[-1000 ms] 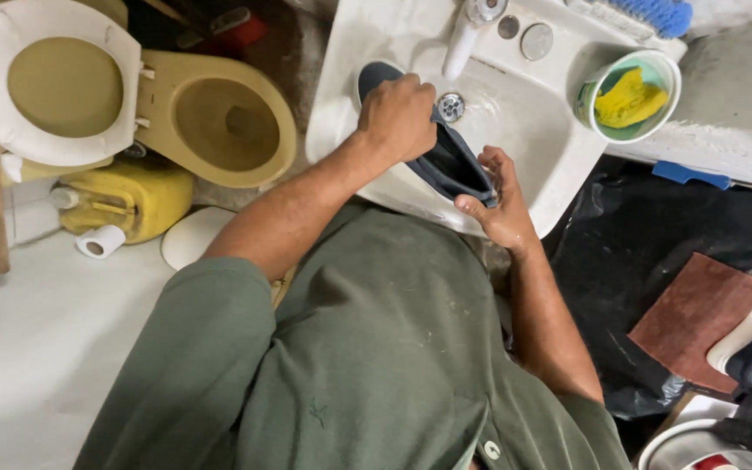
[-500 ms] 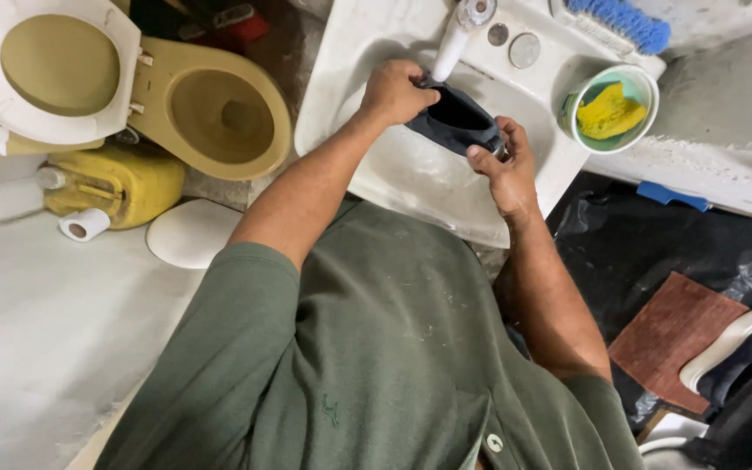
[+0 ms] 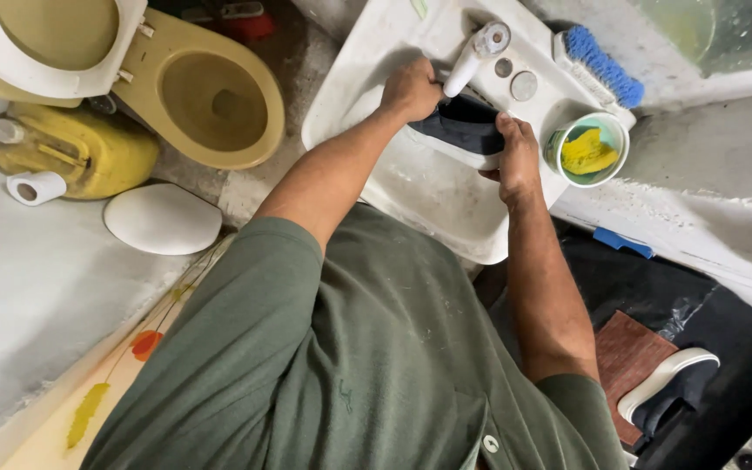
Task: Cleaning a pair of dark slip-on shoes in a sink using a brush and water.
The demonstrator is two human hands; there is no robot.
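Obs., head view, looking down over person in green shirt at white sink.

L hand is gripping one end of dark blue shoe, fingers curled tight on it, just beside white tap. R hand is holding the other end, fingers wrapped over shoe's white sole edge. Shoe is sitting in the basin, right under the tap spout, between both hands. Can't tell whether water is running.

Surroundings: blue-bristled scrub brush is lying on sink ledge behind tap; pale green cup w/ yellow cloth is standing at sink's edge, just beside R hand. Second dark shoe w/ white sole is lying on black sheet at lower right, well apart. Yellow toilet, yellow jug, paper roll are sitting at upper left.
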